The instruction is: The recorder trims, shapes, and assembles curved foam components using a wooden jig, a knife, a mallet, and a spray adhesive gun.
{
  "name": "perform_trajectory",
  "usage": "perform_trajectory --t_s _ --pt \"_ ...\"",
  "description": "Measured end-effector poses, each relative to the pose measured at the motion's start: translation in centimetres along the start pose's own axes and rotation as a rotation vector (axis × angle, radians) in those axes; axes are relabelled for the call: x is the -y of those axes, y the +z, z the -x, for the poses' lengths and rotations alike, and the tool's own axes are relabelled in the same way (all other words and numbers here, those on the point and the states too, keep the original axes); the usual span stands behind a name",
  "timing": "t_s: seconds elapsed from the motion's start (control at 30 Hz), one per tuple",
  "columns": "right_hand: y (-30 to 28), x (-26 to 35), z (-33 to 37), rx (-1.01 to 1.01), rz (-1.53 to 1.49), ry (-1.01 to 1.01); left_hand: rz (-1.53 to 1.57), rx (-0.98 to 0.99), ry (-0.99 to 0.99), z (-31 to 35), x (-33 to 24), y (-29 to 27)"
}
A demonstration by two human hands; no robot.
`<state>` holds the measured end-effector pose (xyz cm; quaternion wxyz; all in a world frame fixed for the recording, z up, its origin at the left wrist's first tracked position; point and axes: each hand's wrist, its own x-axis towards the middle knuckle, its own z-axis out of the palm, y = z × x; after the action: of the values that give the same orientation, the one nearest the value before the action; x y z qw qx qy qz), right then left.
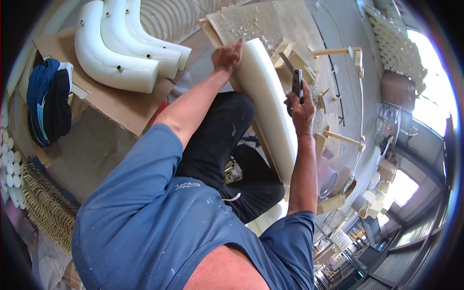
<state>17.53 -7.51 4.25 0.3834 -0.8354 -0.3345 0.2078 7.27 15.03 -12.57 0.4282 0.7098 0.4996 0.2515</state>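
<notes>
A long, white, smooth piece [270, 96] with a rounded upper face lies slanting in front of me, beside my bent legs. My left hand [227, 57] is closed at the left edge of its far end; what the fingers grip, if anything, is hidden. To the right of the piece, my right hand [302, 108] is wrapped round the dark handle of a knife [297, 82]. The narrow blade points up and away to the left, apart from the white piece.
Several curved white pieces with small metal inserts [116, 53] rest on cardboard [111, 104] at left. Dark clothing [48, 104] hangs beside them. Wood blocks [302, 65] and pale shavings [246, 30] lie on a board beyond. A wooden frame [358, 63] stands at right.
</notes>
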Motion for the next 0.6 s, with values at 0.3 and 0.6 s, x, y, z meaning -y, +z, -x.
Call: perform_trajectory --t_s 0.3,0.6 --pt "2.0 1.6 -0.5 0.160 0.213 -0.163 0.135 -0.161 0.134 0.6 0.6 -0.8" --pt "4.2 1.9 -3.0 0.217 0.281 -0.210 0.158 -0.192 0.133 0.6 0.3 -0.5"
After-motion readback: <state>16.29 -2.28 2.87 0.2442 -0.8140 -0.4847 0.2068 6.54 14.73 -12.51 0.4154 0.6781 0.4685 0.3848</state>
